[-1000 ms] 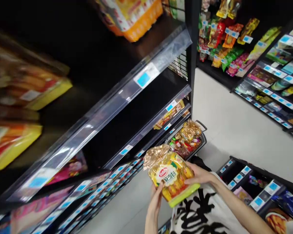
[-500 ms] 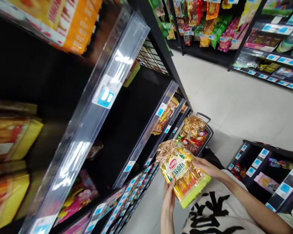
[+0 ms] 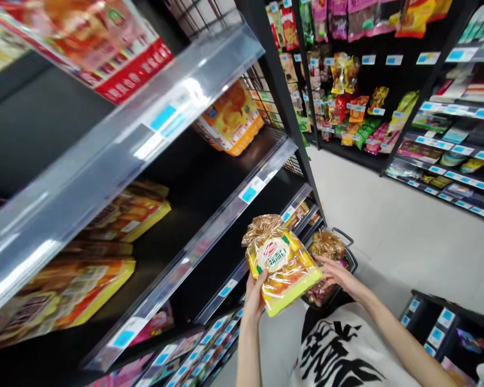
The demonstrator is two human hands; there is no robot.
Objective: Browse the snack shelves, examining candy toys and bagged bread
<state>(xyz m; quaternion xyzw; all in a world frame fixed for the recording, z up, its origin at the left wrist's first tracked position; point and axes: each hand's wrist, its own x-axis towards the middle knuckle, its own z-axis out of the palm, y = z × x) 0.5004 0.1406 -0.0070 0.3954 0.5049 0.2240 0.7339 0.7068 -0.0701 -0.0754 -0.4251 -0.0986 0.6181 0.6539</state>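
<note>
A clear bag of bread (image 3: 284,269), with a gathered golden top and a yellow-green bottom edge, is held up beside the shelves. My left hand (image 3: 256,293) grips its lower left side, the thumb lying over the front. My right hand (image 3: 333,273) is at the bag's right edge, fingers stretched out and apart; whether the fingertips touch the bag is hard to tell. Behind the bag and my right hand, a shopping basket (image 3: 351,260) on the floor holds a golden-topped bag and other packets, partly hidden.
Shelves with clear price rails (image 3: 210,226) rise at the left, carrying bread packs (image 3: 143,212) and an orange-edged bag (image 3: 234,121). Hanging snack packets (image 3: 363,129) line the far racks. Pale floor (image 3: 347,188) shows between them. A low shelf unit (image 3: 439,322) stands at the lower right.
The bread bag and my left hand have moved left and slightly up in view. My right hand's fingers have loosened from the bag's edge. More of the upper shelves and far racks shows.
</note>
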